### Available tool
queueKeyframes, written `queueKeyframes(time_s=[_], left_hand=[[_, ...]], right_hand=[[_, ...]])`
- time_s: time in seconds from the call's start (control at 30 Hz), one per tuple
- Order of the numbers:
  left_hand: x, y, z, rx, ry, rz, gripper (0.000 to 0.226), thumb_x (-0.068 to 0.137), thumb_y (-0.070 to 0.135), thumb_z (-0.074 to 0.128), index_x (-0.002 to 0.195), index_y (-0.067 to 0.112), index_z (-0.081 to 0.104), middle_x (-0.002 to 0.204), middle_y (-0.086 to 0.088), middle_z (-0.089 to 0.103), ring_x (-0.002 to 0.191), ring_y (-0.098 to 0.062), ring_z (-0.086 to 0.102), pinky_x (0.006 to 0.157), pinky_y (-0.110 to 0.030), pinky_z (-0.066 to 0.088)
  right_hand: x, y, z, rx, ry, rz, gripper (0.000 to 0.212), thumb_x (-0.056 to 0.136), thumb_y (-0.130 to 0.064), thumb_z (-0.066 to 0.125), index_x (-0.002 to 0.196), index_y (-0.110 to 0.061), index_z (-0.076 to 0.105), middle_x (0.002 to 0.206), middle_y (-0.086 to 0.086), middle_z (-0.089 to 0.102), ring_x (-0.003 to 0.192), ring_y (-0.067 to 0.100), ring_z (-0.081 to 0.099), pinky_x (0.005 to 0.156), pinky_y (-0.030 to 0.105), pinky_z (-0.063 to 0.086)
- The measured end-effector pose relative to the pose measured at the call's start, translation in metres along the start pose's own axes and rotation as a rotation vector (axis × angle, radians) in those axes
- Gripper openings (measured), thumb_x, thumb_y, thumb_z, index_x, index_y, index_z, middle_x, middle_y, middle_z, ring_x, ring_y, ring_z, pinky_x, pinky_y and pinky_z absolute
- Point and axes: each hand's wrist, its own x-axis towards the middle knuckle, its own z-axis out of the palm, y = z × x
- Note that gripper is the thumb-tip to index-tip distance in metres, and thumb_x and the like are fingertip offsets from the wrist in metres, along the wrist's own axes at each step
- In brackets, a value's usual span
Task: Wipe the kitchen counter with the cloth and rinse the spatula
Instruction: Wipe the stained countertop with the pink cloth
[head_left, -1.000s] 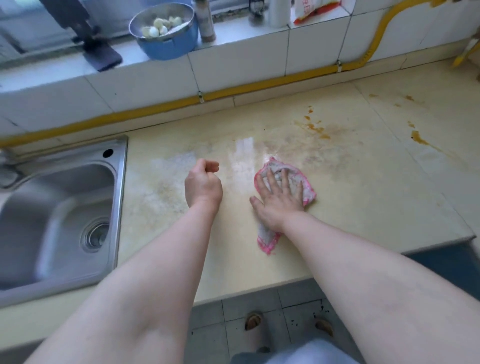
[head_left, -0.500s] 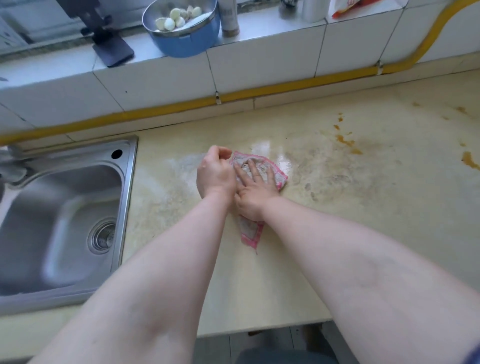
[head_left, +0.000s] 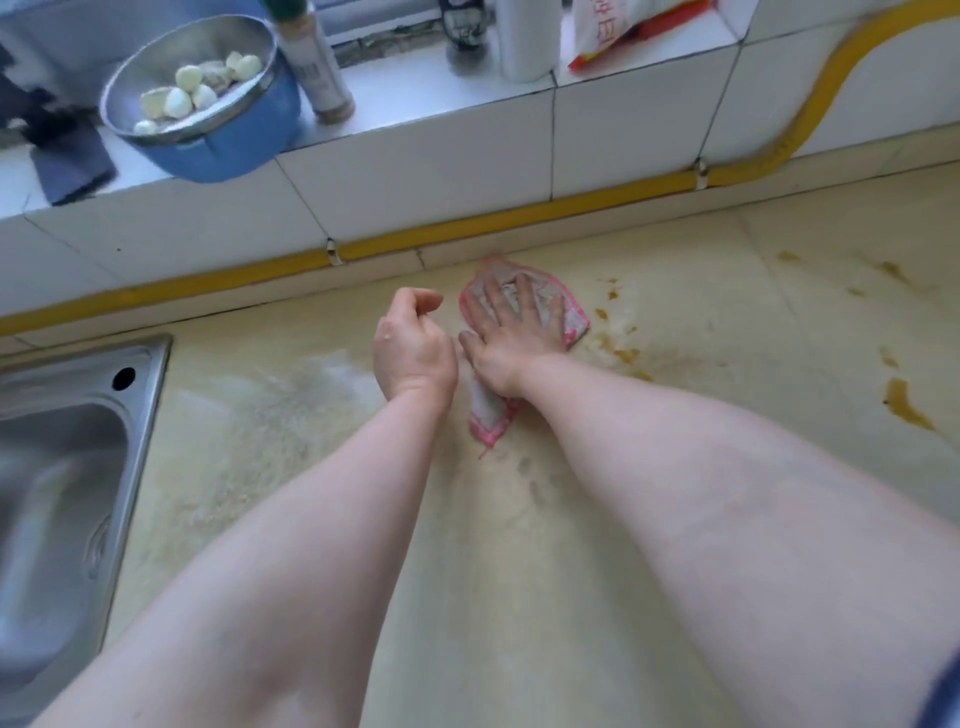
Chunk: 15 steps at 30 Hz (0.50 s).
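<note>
Two bare hands work at the back of a pale yellow counter (head_left: 519, 571). The right hand (head_left: 511, 332) lies flat with fingers spread, palm pressing the cloth (head_left: 569, 317) onto the surface close to the yellow pipe (head_left: 519, 221) that runs along the foot of the white tiled wall. The cloth is grey-white with a pink edge; one corner trails out toward the person from under the wrist. The left hand (head_left: 413, 348) hovers just beside the right, loosely curled with nothing in it. No spatula shows.

Only one piece of writing appears: red characters on a white bag (head_left: 623, 31) on the tiled ledge, too cropped to read. A bottle (head_left: 314, 67) beside it bears a label that is blurred. Also on the ledge stand a blue bowl (head_left: 208, 104) with a metal liner holding pale peeled cloves, and a white cylinder (head_left: 527, 39).

Brown-orange stains (head_left: 906, 405) spot the counter right of the cloth. A duller, smeared patch lies to its left, toward the steel sink (head_left: 67, 467).
</note>
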Motion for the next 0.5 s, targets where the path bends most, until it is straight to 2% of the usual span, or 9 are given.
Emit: queueKeyframes(time_s=[0.2,0.5], left_hand=[[-0.013,0.027,0.032,-0.037,-0.075,-0.002,0.033,0.089,0.001,0.039,0.101,0.015,0.067,0.107,0.001,0.07,0.103,-0.021,0.06,0.076,-0.017,0.036],[-0.036,0.041,0.025,-0.095,-0.16,0.013,0.037,0.09,0.003,0.035,0.101,0.02,0.065,0.107,0.006,0.067,0.102,-0.018,0.059,0.08,-0.023,0.042]], right_hand=[[0.0,0.072,-0.024,-0.014,0.029,0.187,0.058,0.099,-0.052,0.013,0.153,-0.035,-0.001,0.161,-0.008,-0.014,0.148,0.027,-0.019,0.109,0.064,-0.014],[-0.053,0.093,-0.012,0.088,0.076,0.466,0.064,0.096,-0.056,0.015,0.152,-0.035,-0.008,0.16,-0.007,-0.021,0.146,0.03,-0.023,0.108,0.068,-0.011]])
